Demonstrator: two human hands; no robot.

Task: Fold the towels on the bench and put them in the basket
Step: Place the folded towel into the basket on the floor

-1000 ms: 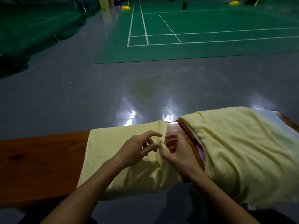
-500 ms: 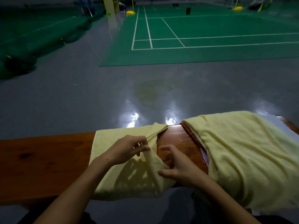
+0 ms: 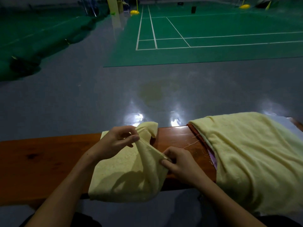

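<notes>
A pale yellow towel (image 3: pixel 124 176) lies partly folded on the wooden bench (image 3: pixel 41 159), its near edge hanging over the front. My left hand (image 3: pixel 118 140) pinches its right edge and holds it raised above the bench. My right hand (image 3: pixel 178 163) pinches the same edge lower down, near the bench top. A second, larger yellow towel (image 3: pixel 255 153) is draped over a pile at the right end of the bench. No basket shows in this view.
Purple and reddish cloth edges (image 3: pixel 212 159) peek from under the larger towel. Loose threads (image 3: pixel 191 143) lie on the bare wood between the towels. Beyond the bench is shiny grey floor (image 3: pixel 98 99), then a green court (image 3: pixel 205 33).
Both hands have lifted the small towel's right edge and carried it left, uncovering bench wood between the two towels. The far corner now stands up, folded over.
</notes>
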